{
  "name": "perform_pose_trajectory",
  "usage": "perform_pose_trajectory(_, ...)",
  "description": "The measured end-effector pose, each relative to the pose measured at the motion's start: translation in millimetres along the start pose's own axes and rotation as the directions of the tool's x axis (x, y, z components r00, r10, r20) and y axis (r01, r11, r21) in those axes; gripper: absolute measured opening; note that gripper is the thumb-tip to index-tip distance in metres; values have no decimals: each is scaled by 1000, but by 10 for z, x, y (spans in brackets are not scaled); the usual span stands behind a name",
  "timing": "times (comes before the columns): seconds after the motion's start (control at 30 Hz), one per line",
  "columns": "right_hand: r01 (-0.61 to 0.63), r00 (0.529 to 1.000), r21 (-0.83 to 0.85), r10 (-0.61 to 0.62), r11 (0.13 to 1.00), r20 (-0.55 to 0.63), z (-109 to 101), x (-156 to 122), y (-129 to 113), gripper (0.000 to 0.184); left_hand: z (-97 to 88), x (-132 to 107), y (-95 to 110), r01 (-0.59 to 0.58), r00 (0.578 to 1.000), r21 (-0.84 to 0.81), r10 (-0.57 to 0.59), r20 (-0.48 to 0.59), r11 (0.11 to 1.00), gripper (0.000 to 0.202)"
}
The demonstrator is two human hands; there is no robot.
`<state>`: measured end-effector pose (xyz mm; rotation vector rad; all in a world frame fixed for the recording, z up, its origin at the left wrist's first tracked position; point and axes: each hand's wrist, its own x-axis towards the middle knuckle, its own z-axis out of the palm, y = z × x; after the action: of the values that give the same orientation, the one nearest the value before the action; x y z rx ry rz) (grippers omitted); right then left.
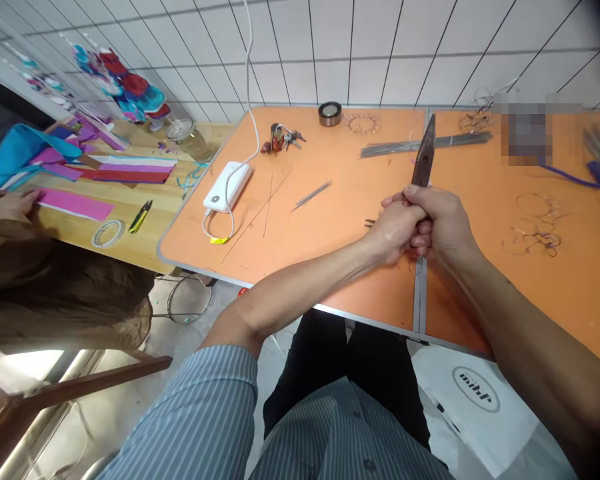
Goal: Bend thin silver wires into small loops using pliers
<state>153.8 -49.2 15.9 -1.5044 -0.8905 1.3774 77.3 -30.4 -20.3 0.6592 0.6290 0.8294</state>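
Note:
My right hand (pixel 445 220) is closed around a pair of pliers (pixel 424 160), its dark, worn jaws pointing away from me and up toward the wall. Pressed against it is my left hand (pixel 397 227), its fingers curled shut; what lies inside them is hidden. Short dark tips stick out beside the left wrist, too small to name. Both hands are over the orange table (pixel 300 240), near its metal seam. Beyond them lies a bundle of straight thin wires (pixel 380 151). Bent wire pieces (pixel 535 240) are to the right of my right hand.
To the left are a short wire bundle (pixel 313 195), a white power strip (pixel 227 187), keys (pixel 283 139) and a black tape roll (pixel 329 113). A wooden table (pixel 145 250) holds coloured strips, a utility knife (pixel 141 217) and a co-worker's hand (pixel 15 205).

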Motion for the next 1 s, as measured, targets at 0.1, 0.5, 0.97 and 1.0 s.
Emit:
perform_pose_trajectory(0.1, -83, 991, 42, 78, 996, 112, -23, 61, 35, 38, 18, -16, 35, 47, 997, -7, -47, -64, 999, 24)
perform_pose_trajectory(0.5, 91, 985, 109, -106, 990, 140, -56, -54, -30, 27, 42, -138, 104, 37, 997, 49, -33, -65, 998, 31)
perform_pose_trajectory(0.97, 209, 971, -18, -205, 978, 121, -76, -69, -40, 32, 53, -131, 79, -85, 992, 143, 97, -79, 986, 39)
perform_pose_trajectory(1.0, 234, 966, -47, -227, 971, 121, -95, -36, -35, 36, 24, -95, 88, -95, 992, 170, 107, -61, 981, 41)
